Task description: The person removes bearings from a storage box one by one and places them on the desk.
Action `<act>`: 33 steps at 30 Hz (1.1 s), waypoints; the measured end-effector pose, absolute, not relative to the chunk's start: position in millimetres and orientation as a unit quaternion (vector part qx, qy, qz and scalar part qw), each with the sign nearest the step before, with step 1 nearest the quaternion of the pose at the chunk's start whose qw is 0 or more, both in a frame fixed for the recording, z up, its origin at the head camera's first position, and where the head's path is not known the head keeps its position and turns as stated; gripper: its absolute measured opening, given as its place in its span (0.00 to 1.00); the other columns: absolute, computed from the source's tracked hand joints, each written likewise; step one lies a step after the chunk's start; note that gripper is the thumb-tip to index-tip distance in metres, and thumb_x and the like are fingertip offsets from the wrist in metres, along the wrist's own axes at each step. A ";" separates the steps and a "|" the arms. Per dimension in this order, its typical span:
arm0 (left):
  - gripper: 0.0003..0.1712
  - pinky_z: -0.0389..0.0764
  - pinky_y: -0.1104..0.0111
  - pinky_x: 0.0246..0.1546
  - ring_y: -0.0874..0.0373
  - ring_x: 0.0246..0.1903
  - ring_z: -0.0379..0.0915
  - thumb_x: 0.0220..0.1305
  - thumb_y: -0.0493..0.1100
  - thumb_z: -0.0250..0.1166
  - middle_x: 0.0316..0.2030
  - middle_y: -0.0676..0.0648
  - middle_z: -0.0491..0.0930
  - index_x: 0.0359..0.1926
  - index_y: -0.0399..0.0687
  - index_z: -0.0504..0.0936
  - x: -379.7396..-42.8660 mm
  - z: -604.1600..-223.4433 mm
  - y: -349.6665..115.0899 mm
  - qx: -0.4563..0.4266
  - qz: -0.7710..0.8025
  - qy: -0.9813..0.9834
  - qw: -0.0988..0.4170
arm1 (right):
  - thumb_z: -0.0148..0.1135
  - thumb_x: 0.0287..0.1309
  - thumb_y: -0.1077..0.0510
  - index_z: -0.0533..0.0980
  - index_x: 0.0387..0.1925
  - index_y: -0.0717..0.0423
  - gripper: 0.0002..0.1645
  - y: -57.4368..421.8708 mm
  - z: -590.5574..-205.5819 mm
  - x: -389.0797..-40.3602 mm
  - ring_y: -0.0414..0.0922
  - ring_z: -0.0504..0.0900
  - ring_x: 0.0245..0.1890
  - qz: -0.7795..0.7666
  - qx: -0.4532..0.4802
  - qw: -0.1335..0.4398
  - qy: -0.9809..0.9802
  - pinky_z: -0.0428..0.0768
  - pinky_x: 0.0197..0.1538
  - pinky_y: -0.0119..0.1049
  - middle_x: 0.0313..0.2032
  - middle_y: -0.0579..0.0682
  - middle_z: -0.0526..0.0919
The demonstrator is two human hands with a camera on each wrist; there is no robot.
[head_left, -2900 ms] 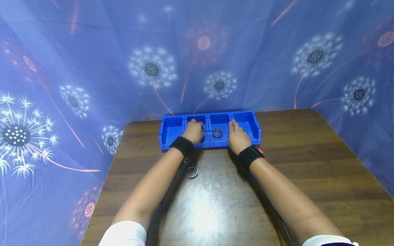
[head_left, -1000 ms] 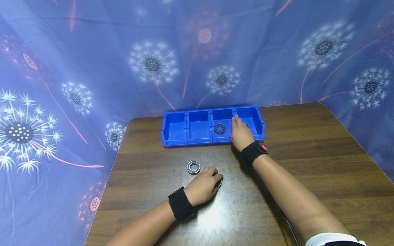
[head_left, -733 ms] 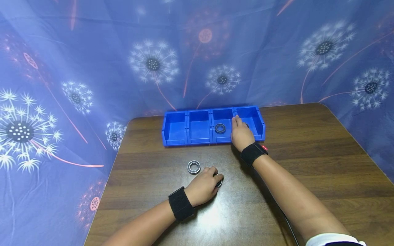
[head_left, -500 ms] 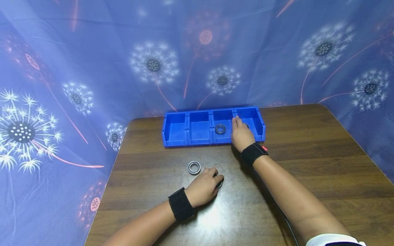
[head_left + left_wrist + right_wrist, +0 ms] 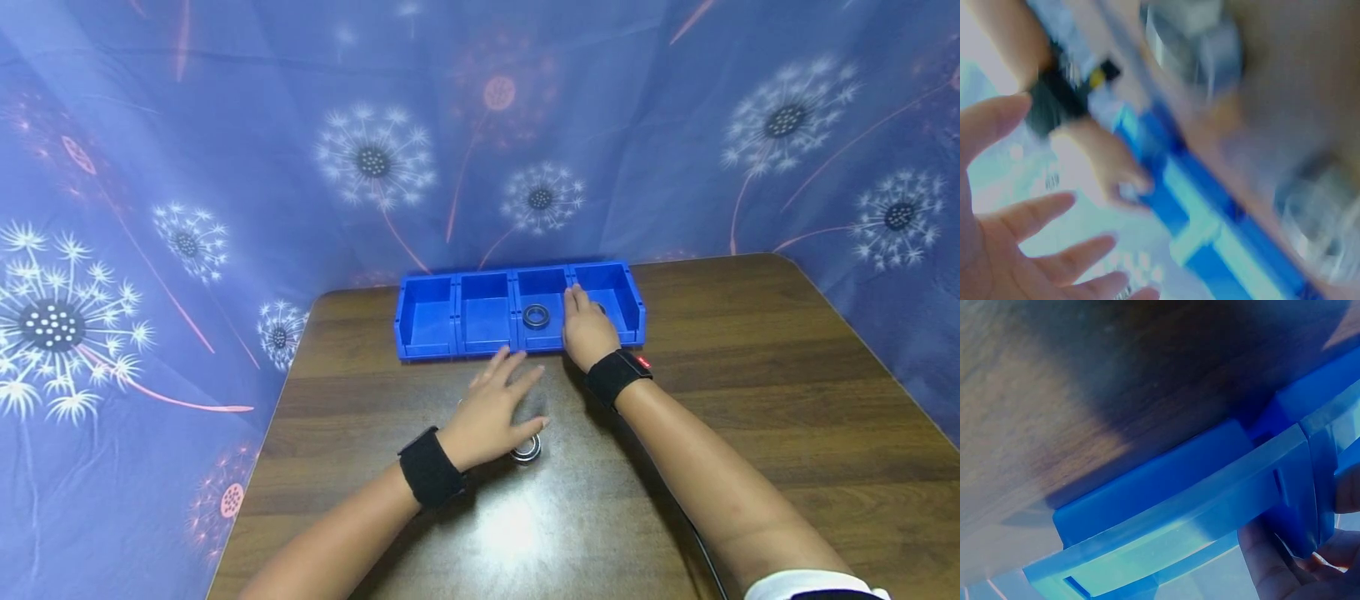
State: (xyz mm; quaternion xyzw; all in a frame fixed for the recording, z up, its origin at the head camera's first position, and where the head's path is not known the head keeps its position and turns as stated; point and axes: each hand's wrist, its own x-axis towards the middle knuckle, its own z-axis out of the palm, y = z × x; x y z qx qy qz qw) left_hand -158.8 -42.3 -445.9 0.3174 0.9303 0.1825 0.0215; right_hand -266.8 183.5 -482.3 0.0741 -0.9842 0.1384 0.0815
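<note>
My left hand (image 5: 487, 417) is spread open over the table, fingers pointing at the blue bins, holding nothing. Close under its thumb a metal ball bearing (image 5: 535, 454) lies on the wood. The left hand covers nearly all of a second bearing; the left wrist view shows both bearings (image 5: 1194, 47), blurred. At the row of blue storage bins (image 5: 486, 321), my right hand (image 5: 590, 333) grips the divider between the two right-hand compartments, fingers (image 5: 1266, 556) on both sides of it. One bearing (image 5: 536, 326) sits in the third compartment; another (image 5: 601, 309) shows partly beside the right hand.
The bins stand near the back edge of the wooden table (image 5: 750, 400), before a blue dandelion-print cloth (image 5: 637, 150). Black bands (image 5: 431, 468) circle both wrists. A dark cable (image 5: 705, 550) runs beneath the right forearm.
My left hand took a bearing from the second compartment to the table, then let it go, spread its fingers and moved toward the bins. The right hand stays at the divider.
</note>
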 end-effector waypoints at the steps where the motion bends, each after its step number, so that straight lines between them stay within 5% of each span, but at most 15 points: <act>1: 0.47 0.51 0.39 0.79 0.39 0.83 0.39 0.68 0.65 0.67 0.82 0.39 0.52 0.81 0.56 0.62 -167.8 -442.0 -45.3 0.301 0.198 0.933 0.019 | 0.56 0.75 0.59 0.59 0.78 0.68 0.36 183.4 -482.4 -267.0 0.67 0.75 0.68 0.139 0.072 0.080 -0.984 0.81 0.62 0.63 0.78 0.68 0.61; 6: 0.54 0.42 0.38 0.81 0.38 0.84 0.29 0.68 0.68 0.65 0.84 0.38 0.38 0.85 0.59 0.49 -221.7 -440.9 -69.0 0.209 0.223 0.952 -0.008 | 0.52 0.77 0.59 0.57 0.79 0.67 0.36 182.4 -481.5 -266.8 0.68 0.72 0.70 0.141 0.066 0.059 -0.986 0.78 0.66 0.63 0.79 0.67 0.58; 13: 0.46 0.67 0.41 0.74 0.32 0.76 0.59 0.73 0.54 0.65 0.78 0.32 0.58 0.82 0.43 0.56 -274.3 -461.5 -88.0 0.127 0.247 0.960 -0.022 | 0.53 0.77 0.59 0.57 0.79 0.67 0.36 183.6 -479.8 -264.3 0.67 0.72 0.70 0.141 0.068 0.060 -0.986 0.78 0.66 0.63 0.79 0.67 0.59; 19: 0.33 0.75 0.48 0.70 0.36 0.69 0.71 0.73 0.39 0.64 0.74 0.35 0.66 0.75 0.35 0.69 -288.0 -471.3 -88.2 0.106 0.227 0.966 -0.061 | 0.54 0.75 0.58 0.57 0.79 0.67 0.38 186.9 -480.0 -269.0 0.68 0.73 0.69 0.137 0.075 0.051 -0.986 0.78 0.65 0.64 0.78 0.67 0.59; 28: 0.32 0.76 0.50 0.70 0.37 0.68 0.73 0.74 0.41 0.60 0.74 0.36 0.66 0.75 0.35 0.69 -288.5 -474.1 -91.8 0.115 0.215 0.968 -0.067 | 0.61 0.69 0.59 0.68 0.70 0.72 0.33 181.4 -464.6 -277.3 0.67 0.67 0.74 0.130 0.118 0.092 -0.980 0.67 0.76 0.60 0.71 0.71 0.67; 33: 0.32 0.75 0.51 0.70 0.40 0.68 0.73 0.74 0.42 0.61 0.74 0.37 0.66 0.75 0.37 0.69 -288.6 -476.4 -90.7 0.115 0.212 0.968 -0.070 | 0.64 0.69 0.58 0.68 0.73 0.66 0.35 167.1 -459.2 -285.7 0.65 0.65 0.76 0.124 0.172 0.054 -0.976 0.65 0.78 0.59 0.73 0.69 0.68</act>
